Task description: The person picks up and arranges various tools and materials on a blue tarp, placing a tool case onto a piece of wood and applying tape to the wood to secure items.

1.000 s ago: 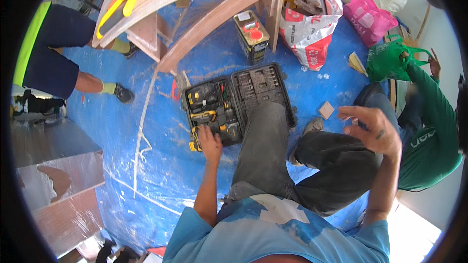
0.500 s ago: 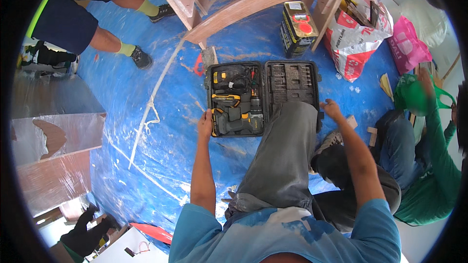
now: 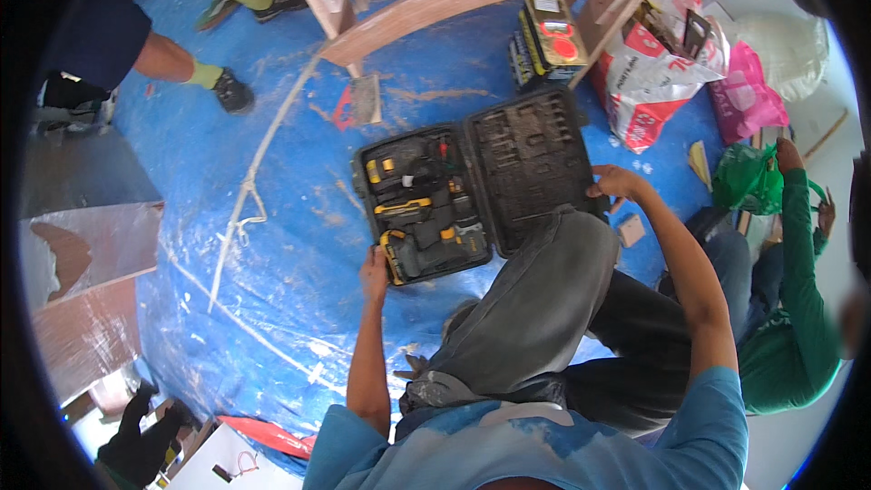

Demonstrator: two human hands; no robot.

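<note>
Here's the open tool case (image 3: 477, 183) spanning the gap between both sets of fingers, left hand (image 3: 374, 274) at its outer edge, drill (image 3: 434, 252) just inward of those fingertips, right hand's (image 3: 619, 183) bent fingers beside the lid (image 3: 528, 202), whether clamped I can't tell for either!

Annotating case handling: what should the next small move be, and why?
Probably ease the knee back to clear the lid: it overlaps the lid's lower edge in this view, contact unclear, while the left hand is at the case and the right hand at the lid's right edge.
</note>
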